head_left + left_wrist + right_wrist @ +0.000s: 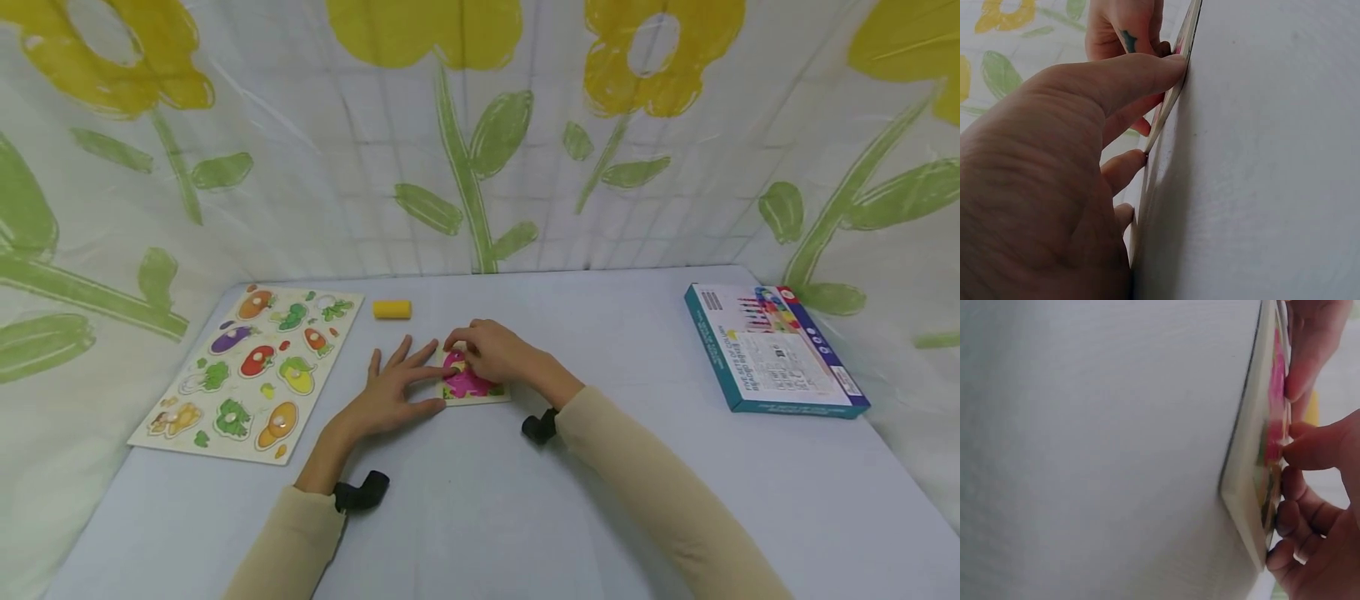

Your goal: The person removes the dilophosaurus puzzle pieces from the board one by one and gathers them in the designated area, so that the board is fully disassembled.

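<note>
A small square puzzle board (480, 400) with a bright pink picture lies flat on the table, and both hands are at it. My left hand (397, 387) spreads its fingers from the left; the thumb (1166, 70) touches the board's near edge and the index finger reaches over the pink picture. From the right, my right hand (498, 352) bends its fingers over the board. Its thumb (1313, 450) and index finger pinch at a pink puzzle piece (1277, 381), while the other fingers curl against the board's surface. That hand partly hides the picture in the head view.
A large vegetable peg board (258, 392) lies to the left. A short yellow cylinder (392, 310) rests behind the left hand. At the right is a flat teal-edged box (780, 350). A flower-print curtain (300, 167) hangs behind the white-covered table (465, 517).
</note>
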